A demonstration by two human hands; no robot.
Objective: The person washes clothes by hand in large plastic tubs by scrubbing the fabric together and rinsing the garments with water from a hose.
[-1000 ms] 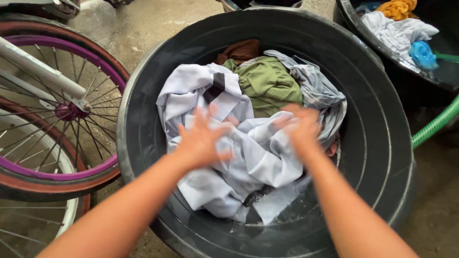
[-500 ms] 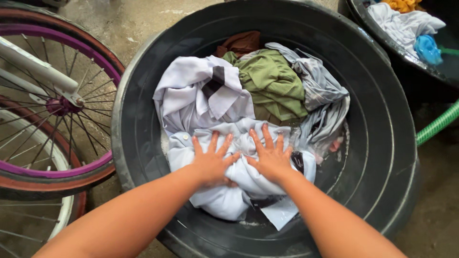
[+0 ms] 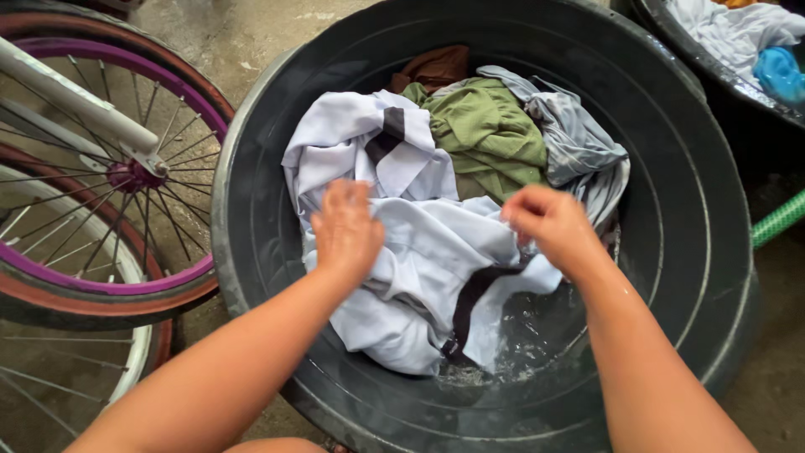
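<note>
A big black tub (image 3: 671, 159) holds wet laundry and a little soapy water. Nearest me lies a pale lilac-white garment (image 3: 436, 260) with a dark strap across it. My left hand (image 3: 345, 228) grips its left part with curled fingers. My right hand (image 3: 549, 225) pinches its right edge and lifts it. Behind them lie another white garment with a dark patch (image 3: 360, 143), an olive green cloth (image 3: 490, 134), a grey cloth (image 3: 579, 143) and a brown cloth (image 3: 436, 67).
A bicycle wheel with a purple rim (image 3: 92, 168) stands close to the tub's left side. A second black tub (image 3: 738, 42) with white and blue laundry is at the top right. A green hose (image 3: 780, 220) lies at the right. The floor is wet concrete.
Both hands pressed flat on the white garment half a second ago. They have now moved apart, closed on the cloth and lifted it, uncovering the dark strap.
</note>
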